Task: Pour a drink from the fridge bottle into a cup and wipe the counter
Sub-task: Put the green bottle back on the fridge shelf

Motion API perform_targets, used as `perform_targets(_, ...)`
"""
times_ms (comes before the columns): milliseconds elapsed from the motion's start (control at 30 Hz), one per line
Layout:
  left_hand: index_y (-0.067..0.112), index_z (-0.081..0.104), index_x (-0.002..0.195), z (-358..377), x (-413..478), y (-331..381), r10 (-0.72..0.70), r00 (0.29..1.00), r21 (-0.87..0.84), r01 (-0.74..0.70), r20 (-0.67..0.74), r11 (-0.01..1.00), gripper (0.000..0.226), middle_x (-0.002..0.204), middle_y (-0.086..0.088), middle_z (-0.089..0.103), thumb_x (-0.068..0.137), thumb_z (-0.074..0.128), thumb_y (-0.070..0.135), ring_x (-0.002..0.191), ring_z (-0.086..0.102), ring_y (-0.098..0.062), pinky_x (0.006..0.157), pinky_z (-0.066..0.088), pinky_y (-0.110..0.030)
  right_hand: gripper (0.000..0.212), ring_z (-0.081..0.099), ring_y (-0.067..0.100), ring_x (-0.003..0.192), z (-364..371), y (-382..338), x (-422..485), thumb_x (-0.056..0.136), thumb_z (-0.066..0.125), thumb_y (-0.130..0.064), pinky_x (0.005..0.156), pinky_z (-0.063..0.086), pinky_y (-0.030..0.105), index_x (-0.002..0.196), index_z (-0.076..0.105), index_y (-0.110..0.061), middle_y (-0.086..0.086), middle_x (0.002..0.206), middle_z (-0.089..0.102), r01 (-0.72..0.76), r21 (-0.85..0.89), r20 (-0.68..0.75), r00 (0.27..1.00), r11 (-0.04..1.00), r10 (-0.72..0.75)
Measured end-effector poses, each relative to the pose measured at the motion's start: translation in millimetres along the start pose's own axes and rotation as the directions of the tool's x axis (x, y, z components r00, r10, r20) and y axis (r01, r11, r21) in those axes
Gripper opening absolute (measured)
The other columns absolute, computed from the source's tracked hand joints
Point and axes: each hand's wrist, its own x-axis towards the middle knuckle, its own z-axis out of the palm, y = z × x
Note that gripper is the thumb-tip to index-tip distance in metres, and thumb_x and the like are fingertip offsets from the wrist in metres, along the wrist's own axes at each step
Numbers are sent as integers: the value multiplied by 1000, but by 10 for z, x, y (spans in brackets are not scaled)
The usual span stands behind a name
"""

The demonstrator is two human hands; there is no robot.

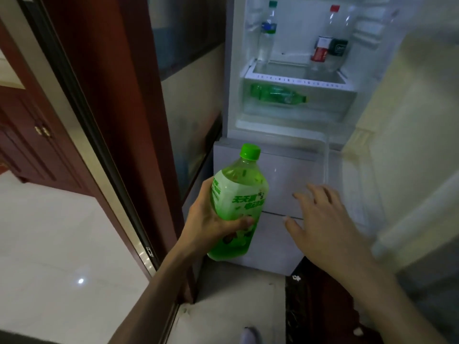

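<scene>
My left hand (pixel 211 225) grips a green drink bottle (pixel 237 194) with a green cap and a green label, holding it upright in front of the lower fridge doors. To its right, my right hand (pixel 323 219) hovers with fingers spread and straight, holding nothing. The fridge (pixel 293 115) stands with its upper compartment showing. No cup and no counter are in view.
Inside the fridge a clear bottle with a green cap (pixel 267 33) and a clear bottle with a red cap (pixel 327 36) stand on the shelf. A green bottle (pixel 278 94) lies in the drawer below. The fridge door (pixel 402 120) hangs at right; a wooden door frame (pixel 119 95) stands left.
</scene>
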Motion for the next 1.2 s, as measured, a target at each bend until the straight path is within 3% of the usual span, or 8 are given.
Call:
perform_targets(100,30,46,132,64,127,33,1,1000,-1,-1,-9,1000,92,115,9,68,53,94,33,106,68,-11,91,57,-45,59,20,27,142,-6,123,119,95,42,-51,114,24,40,144,37,-19,8,154,27,-51,45,12,999,998,50)
perform_targets(233,26,46,132,176,336,63,0,1000,-25,-1,-27,1000,89,116,7,68,59,95,15,105,68,-9,89,59,-40,59,20,20,144,-28,214,279,95,37,-57,119,3,40,145,37,-26,1,156,27,-100,67,2,995,993,100)
perform_targets(533,19,48,130,478,1028,145,41,999,-83,-43,-35,996,84,116,4,67,59,94,13,107,68,-11,88,59,-37,42,41,17,130,13,136,909,97,50,-35,106,33,31,135,48,-19,-1,139,49,-99,382,-41,991,919,123)
perform_targets(700,26,47,131,613,1450,244,59,997,-81,-63,-47,995,87,118,9,66,57,93,29,109,66,-8,89,59,-39,41,41,13,127,61,383,1110,96,50,-38,101,34,27,135,48,-23,-5,137,50,-149,438,-18,985,887,174)
perform_targets(833,41,48,119,796,1780,291,66,996,-86,-72,-63,994,79,117,11,66,53,90,42,108,66,-6,86,58,-33,38,46,14,124,139,691,1181,95,52,-38,96,36,26,130,53,-24,-5,135,53,-217,457,21,972,863,233)
perform_targets(967,22,49,125,1001,2053,260,78,996,-92,-82,-48,992,84,115,6,67,55,95,34,106,67,-11,84,59,-34,36,47,13,122,181,901,1271,94,53,-40,97,39,26,127,54,-26,-7,132,55,-263,458,37,960,849,277)
perform_targets(1133,33,47,118,1177,2353,262,91,995,-78,-89,27,993,78,109,11,66,53,90,28,98,66,1,77,57,-24,32,56,14,106,149,991,1496,93,54,-40,79,36,25,124,54,-31,-7,122,59,-289,489,36,949,823,312)
perform_targets(1200,34,46,118,1202,2499,264,92,995,-83,-88,46,993,80,109,11,64,50,89,32,99,66,-1,77,58,-25,31,58,15,102,119,1003,1629,92,53,-41,81,39,27,122,54,-33,-6,119,60,-291,507,24,946,811,324)
